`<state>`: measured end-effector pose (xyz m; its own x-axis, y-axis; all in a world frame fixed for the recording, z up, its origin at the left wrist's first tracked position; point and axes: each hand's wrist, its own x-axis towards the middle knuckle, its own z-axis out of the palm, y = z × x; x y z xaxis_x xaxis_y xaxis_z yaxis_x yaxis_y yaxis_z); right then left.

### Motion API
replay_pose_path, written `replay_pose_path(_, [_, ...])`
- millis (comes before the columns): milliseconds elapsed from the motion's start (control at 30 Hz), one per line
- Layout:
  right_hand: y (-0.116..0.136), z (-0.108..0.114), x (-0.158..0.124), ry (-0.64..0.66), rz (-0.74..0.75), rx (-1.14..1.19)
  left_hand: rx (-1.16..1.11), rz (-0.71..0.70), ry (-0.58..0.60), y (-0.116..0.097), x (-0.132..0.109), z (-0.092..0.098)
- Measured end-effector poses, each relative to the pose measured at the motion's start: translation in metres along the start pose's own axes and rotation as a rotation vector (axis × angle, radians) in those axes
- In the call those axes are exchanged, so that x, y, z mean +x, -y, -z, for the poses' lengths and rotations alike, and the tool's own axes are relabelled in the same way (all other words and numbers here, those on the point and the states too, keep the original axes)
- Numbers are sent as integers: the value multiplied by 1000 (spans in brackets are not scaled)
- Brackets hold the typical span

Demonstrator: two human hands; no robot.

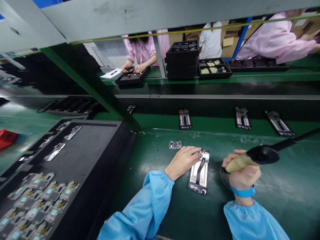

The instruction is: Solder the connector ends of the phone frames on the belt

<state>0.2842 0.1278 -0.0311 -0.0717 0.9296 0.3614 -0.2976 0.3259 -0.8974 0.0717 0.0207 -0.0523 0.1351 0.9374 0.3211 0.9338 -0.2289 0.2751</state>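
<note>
An opened phone (199, 173) with a silver back plate and a black ribbon cable lies on the green bench. My left hand (183, 161) rests across its upper left end, fingers stretched out over the bright board area; the thumb is hidden. My right hand (241, 171) is wrapped round the tan-taped handle of an electric screwdriver (240, 163), tilted, its black end and cord running up to the right. Beneath that hand is a round black mesh-textured piece (225, 178); the screwdriver's tip is hidden. Just beyond my left hand lies a loose circuit board (175, 145).
To the left stands a black foam tray (100, 133) with several metal phone parts (37, 203). More opened phones (185, 119) lie along the bench's back strip. A green post (87, 83) slants down at left. Across the bench, co-workers (140, 53) sit near stacked black trays (181, 63).
</note>
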Motion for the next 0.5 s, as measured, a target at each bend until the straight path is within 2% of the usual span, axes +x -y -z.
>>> replay_pose_path(233, [1, -2, 2, -5, 0, 0, 22, 21, -15, 1, 2, -6])
replay_pose_path(367, [2, -2, 1, -7, 15, -20, 15, 92, -28, -3, 4, -5])
replay_pose_path(500, [3, -4, 1, -1, 40, -17, 29, 73, 34, -9, 5, 0])
